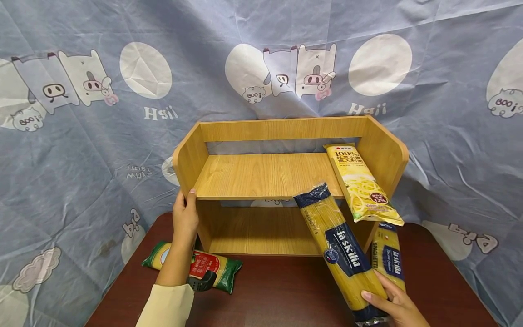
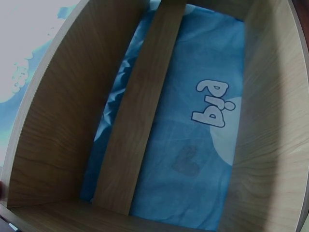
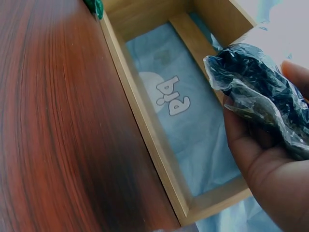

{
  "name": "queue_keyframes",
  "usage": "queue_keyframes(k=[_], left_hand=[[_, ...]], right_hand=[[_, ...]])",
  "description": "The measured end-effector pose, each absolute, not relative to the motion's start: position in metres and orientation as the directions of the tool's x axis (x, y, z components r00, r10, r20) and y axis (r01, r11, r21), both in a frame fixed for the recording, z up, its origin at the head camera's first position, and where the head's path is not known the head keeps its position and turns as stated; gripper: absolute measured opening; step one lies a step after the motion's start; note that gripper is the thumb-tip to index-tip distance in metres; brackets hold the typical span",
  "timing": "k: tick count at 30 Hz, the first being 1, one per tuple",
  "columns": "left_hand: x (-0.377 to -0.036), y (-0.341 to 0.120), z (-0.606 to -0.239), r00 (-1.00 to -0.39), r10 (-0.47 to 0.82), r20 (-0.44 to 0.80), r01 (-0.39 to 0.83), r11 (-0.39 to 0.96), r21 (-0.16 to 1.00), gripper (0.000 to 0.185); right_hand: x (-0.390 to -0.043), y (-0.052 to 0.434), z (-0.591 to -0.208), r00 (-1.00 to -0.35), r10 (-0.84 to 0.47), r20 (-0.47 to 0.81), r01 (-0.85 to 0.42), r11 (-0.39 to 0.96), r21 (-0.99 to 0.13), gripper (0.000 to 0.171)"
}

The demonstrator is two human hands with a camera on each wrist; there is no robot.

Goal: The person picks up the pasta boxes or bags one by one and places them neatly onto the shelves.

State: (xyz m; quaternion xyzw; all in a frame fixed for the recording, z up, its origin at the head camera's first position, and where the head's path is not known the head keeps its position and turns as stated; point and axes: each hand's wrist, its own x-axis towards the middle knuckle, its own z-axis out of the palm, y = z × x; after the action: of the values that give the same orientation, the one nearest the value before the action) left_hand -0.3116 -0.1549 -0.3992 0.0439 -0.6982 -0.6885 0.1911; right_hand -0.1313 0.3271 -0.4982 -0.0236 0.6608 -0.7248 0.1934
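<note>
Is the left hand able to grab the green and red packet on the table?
Probably yes. The left hand holds the shelf's side, and the packet lies right under that forearm with nothing between them.

Staged recording corner rather than a lived-in kitchen or shop: a blue-grey cartoon-print cloth (image 1: 81, 150) with pigs and "Boo" ghosts hangs as a backdrop and hides the whole room behind. In front of it, one dark reddish wooden table (image 1: 286, 295) carrying a small two-tier wooden shelf (image 1: 265, 175). Grocery props only: packets of spaghetti (image 1: 341, 247), one on the upper tier, others on the tabletop.
</note>
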Motion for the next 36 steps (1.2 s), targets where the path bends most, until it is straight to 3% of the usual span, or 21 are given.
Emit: queue_keyframes(k=[8, 18, 31, 36], left_hand=[[-0.31, -0.154, -0.395, -0.927, -0.32, 0.196, 0.188, 0.058, 0.981, 0.045], [-0.29, -0.146, -0.373, -0.928, -0.31, 0.208, 0.202, 0.05, 0.978, 0.047], [-0.31, -0.153, -0.399, -0.91, -0.322, 0.26, 0.254, 0.06, 0.965, 0.045], [-0.308, -0.153, -0.399, -0.909, -0.327, 0.257, 0.25, 0.066, 0.966, 0.046]], right_hand=[[-0.132, 0.314, -0.492, -0.935, -0.224, -0.276, 0.293, -0.048, -0.955, 0.039], [-0.133, 0.295, -0.477, -0.956, -0.144, -0.256, 0.272, -0.103, -0.957, 0.041], [-0.133, 0.281, -0.469, -0.968, -0.251, -0.007, 0.078, -0.277, -0.958, 0.043], [-0.133, 0.276, -0.464, -0.965, -0.26, 0.022, 0.063, -0.311, -0.948, 0.043]])
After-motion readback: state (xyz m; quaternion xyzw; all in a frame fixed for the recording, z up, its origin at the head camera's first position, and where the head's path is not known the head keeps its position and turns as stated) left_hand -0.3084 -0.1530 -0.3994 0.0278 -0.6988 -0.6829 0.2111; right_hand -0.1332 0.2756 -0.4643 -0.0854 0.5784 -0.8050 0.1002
